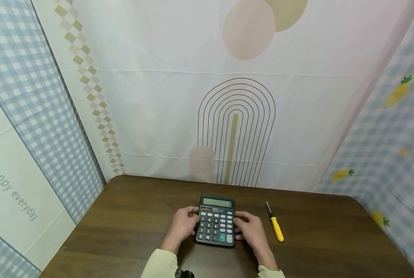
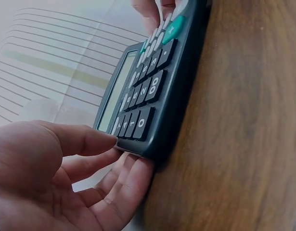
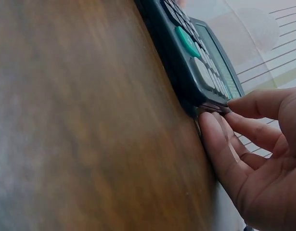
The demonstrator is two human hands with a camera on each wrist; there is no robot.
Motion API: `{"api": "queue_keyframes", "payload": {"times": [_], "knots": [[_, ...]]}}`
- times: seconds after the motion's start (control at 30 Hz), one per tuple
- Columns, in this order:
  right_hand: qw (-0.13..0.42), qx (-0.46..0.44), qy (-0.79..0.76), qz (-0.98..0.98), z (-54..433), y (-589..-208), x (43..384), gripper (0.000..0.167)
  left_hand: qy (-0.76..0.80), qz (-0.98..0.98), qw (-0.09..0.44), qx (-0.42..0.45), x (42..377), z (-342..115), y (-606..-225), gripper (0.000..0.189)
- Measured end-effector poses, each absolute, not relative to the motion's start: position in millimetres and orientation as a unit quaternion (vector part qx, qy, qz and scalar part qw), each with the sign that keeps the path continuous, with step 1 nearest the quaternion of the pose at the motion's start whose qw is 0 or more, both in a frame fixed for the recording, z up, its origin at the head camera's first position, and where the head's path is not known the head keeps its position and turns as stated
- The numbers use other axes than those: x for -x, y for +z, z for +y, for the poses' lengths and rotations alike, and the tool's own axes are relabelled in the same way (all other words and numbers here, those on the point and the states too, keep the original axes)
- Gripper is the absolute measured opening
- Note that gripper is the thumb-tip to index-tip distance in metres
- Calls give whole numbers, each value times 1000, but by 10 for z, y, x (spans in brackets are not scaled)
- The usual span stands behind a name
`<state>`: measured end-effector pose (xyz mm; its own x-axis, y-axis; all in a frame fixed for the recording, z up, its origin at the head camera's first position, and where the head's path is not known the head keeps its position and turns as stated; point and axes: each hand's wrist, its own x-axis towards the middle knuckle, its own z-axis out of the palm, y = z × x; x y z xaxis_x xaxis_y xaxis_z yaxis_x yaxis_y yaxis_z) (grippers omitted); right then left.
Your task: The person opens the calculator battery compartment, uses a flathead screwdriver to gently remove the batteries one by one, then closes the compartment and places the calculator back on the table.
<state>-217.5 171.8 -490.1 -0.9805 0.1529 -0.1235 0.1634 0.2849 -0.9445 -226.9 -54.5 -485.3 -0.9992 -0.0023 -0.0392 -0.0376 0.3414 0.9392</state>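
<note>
A dark desk calculator (image 1: pixel 215 222), with grey, black and green keys and a display at its far end, faces up between my hands. My left hand (image 1: pixel 182 226) grips its left side, thumb on the top edge and the other fingers along and partly under the side, as the left wrist view shows. On the opposite side, my right hand (image 1: pixel 252 229) pinches the edge between thumb and fingers, seen closely in the right wrist view. Whether the calculator's underside touches the table I cannot tell. To the right of my right hand lies a screwdriver (image 1: pixel 277 229) with a yellow handle.
The brown wooden table (image 1: pixel 133 216) has rounded far corners. Behind it hangs a white patterned cloth (image 1: pixel 158 116), with blue checked cloth (image 1: pixel 384 154) at the right and more at the left. A dark strap device (image 1: pixel 184 273) sits at my left sleeve.
</note>
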Motion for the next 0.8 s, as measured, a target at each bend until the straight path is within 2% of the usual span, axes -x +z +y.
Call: {"api": "queue_keyframes", "payload": {"times": [0.2,0.47,0.8], "knots": [[-8,-93,-593,800,1748,-4873,2152,30,582,813,23,13,2247,-550,-4818,31],[-28,-89,-606,790,1761,-4811,2139,31,593,805,3,23,2239,-529,-4762,32],[-9,-110,-656,746,1779,-4753,2140,42,664,748,24,14,2238,-511,-4718,41]]}}
